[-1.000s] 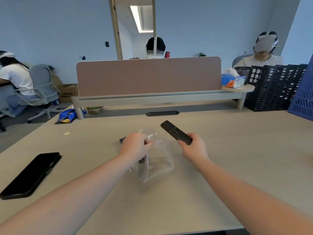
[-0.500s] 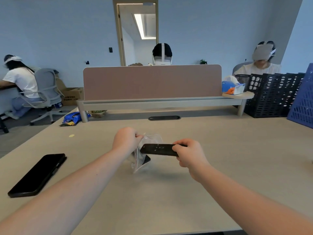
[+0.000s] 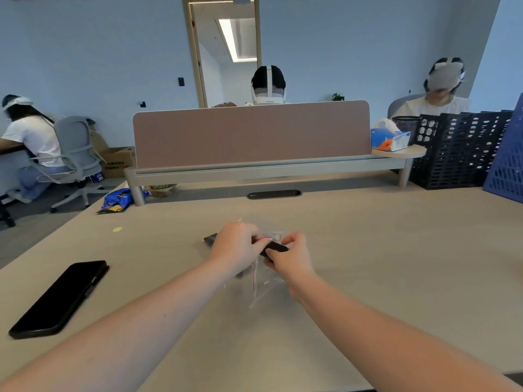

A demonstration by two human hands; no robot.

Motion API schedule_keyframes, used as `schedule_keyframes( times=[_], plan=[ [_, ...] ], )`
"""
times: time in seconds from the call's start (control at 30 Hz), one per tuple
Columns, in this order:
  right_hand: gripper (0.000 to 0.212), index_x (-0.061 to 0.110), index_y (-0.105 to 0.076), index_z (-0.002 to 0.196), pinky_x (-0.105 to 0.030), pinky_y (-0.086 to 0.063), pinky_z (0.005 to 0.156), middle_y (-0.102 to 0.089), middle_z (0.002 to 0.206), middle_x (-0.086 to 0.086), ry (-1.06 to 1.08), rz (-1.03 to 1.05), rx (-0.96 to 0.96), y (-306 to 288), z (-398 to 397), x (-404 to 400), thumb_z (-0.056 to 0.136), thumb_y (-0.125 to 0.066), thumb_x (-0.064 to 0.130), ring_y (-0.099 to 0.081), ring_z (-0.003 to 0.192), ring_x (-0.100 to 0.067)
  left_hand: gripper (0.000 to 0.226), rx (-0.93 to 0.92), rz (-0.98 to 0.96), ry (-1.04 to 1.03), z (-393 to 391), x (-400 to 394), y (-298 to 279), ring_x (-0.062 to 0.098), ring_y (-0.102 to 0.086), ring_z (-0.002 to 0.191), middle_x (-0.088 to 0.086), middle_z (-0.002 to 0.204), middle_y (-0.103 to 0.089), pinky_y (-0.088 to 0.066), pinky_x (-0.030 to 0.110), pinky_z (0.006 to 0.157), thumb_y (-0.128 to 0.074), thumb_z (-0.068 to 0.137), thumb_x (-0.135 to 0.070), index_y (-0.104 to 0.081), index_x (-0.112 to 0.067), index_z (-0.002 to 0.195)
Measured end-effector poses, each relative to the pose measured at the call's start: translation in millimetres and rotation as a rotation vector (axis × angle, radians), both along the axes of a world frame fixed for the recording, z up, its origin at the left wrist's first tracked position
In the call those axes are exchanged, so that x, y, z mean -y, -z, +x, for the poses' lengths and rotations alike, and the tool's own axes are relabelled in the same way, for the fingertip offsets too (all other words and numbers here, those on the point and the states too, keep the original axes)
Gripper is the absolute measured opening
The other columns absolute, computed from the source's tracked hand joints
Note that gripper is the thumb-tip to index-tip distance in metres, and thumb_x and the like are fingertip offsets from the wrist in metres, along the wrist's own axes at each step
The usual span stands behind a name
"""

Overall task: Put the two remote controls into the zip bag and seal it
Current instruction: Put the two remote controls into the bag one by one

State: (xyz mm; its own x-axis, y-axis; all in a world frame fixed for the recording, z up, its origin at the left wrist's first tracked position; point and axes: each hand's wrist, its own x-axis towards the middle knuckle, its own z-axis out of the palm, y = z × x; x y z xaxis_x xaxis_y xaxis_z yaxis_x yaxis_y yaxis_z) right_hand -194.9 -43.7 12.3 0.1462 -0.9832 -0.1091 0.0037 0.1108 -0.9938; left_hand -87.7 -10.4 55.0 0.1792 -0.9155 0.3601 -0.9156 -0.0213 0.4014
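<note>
A clear zip bag [image 3: 261,287] with a red seal line lies on the table's middle, its mouth raised between my hands. My left hand [image 3: 237,248] pinches the bag's upper edge. My right hand [image 3: 291,258] grips a black remote control [image 3: 276,247] by its near end, its far end at the bag's mouth under my left fingers. A second black remote control [image 3: 210,239] pokes out to the left of my left hand; whether it sits inside the bag is hidden.
A black phone [image 3: 60,297] lies on the table at the left. A pink divider [image 3: 252,134] closes off the far side. Black crates [image 3: 458,148] and a blue one [image 3: 506,162] stand at the right. People sit behind and to the left.
My right hand swung the remote from pointing away to lying sideways, then pushed it left into the bag's mouth. My left hand kept hold of the bag and the hands closed together.
</note>
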Motion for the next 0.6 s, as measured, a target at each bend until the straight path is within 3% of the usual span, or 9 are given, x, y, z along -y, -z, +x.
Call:
schedule_keyframes(
  times=[0.1,0.2,0.37,0.47,0.6],
  plan=[
    [0.022,0.017,-0.050,0.088,-0.042,-0.055,0.082,-0.063,0.087,-0.008,0.066,-0.030,-0.059,9,3,4,0.079,-0.067,0.006,-0.068,0.075,-0.025,0.031,-0.001,-0.004,-0.015,6,0,1,0.022,-0.049,0.069,0.007,0.067,-0.062,-0.035,0.029,0.061,-0.060,0.084,-0.035,-0.068,-0.008,0.071],
    [0.032,0.020,-0.058,0.108,-0.032,-0.050,0.082,-0.060,0.090,-0.001,-0.001,-0.096,-0.174,16,5,5,0.079,-0.067,0.010,-0.061,0.087,-0.021,0.031,0.005,0.013,-0.011,11,0,2,0.023,-0.048,0.067,0.002,0.061,-0.055,-0.032,0.029,0.060,-0.060,0.083,-0.035,-0.065,-0.010,0.066],
    [0.022,0.011,-0.063,0.103,-0.025,-0.039,0.057,-0.061,0.076,-0.001,-0.096,-0.257,-0.372,20,13,11,0.081,-0.065,0.016,-0.054,0.073,-0.020,0.029,-0.005,0.026,-0.026,19,2,3,0.025,-0.053,0.068,0.001,0.061,-0.056,-0.037,0.029,0.060,-0.060,0.083,-0.036,-0.060,-0.017,0.060],
    [0.028,0.013,-0.062,0.107,-0.023,-0.038,0.058,-0.069,0.094,-0.006,-0.117,-0.309,-0.531,21,20,16,0.082,-0.065,0.022,-0.055,0.077,-0.019,0.031,-0.011,0.023,-0.028,22,3,2,0.024,-0.050,0.066,-0.003,0.053,-0.051,-0.036,0.028,0.059,-0.061,0.082,-0.036,-0.056,-0.020,0.056],
    [0.032,0.018,-0.063,0.110,-0.028,-0.049,0.071,-0.071,0.102,-0.005,-0.143,-0.343,-0.646,23,31,20,0.079,-0.066,0.024,-0.064,0.088,-0.023,0.031,-0.006,0.022,-0.018,27,3,0,0.022,-0.050,0.065,-0.007,0.052,-0.049,-0.036,0.028,0.060,-0.062,0.082,-0.037,-0.059,-0.019,0.057]
  ],
)
